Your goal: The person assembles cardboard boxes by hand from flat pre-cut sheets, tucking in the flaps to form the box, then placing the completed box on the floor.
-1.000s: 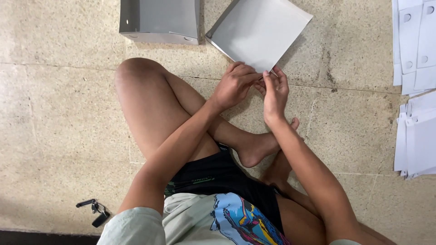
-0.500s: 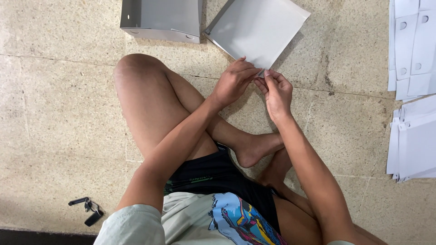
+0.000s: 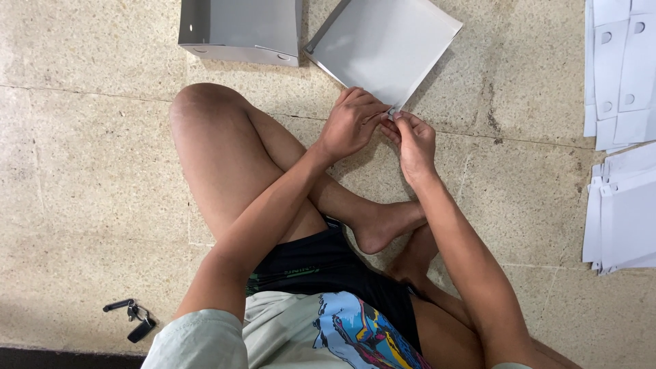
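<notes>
Two hands, left hand [image 3: 350, 126] and right hand [image 3: 412, 145], one grey sheet [image 3: 383, 44], one grey box [image 3: 239, 26], one key bunch [image 3: 131, 317]

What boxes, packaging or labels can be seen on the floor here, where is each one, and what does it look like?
Folded box: top left, grey, open-sided, small holes along its lower edge.
Flat sheet: top centre, grey card with a dark folded edge; left hand and right hand pinch its near corner.
Flat blanks: right edge, white stacks with punched holes.
No labels, signs or screens show.
</notes>
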